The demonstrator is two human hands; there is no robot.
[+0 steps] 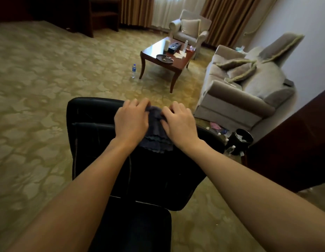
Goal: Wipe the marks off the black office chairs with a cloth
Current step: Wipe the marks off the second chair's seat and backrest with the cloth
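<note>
Presently I log both hands on the cloth (155,131), which lies bunched on the black office chair (96,128) near the chair's far edge, its ruffled hem trailing toward me over the dark surface.

Left hand (130,122): palm down on the cloth's left side, fingers curled over the far end of the bundle. Grip reads as a gathering hold on the fabric, fingers bent and close together, not spread flat.

Right hand (178,122): palm down on the cloth's right side, fingers bent, fingertips digging into the folds at the top. Grip is pressed into and bunching the cloth. I cannot tell whether the thumb is under the fabric.

Both forearms reach in from the near edge of the view and cross above the chair.

Surroundings, all placed from the chair: beyond it, a wooden coffee tabletop (158,50) carrying a dark plate (164,58), a tissue box (174,47) and a small bottle (185,46). A water bottle (133,70) stands upright on the patterned carpet (39,88) beyond the chair, just beside a leg of that tabletop. Right of the chair, a grey sofa (245,95) with cushions; between chair and sofa, a black waste bin (239,140) with litter around it. Far beyond, a grey armchair (189,30) before tan curtains (230,17).
</note>
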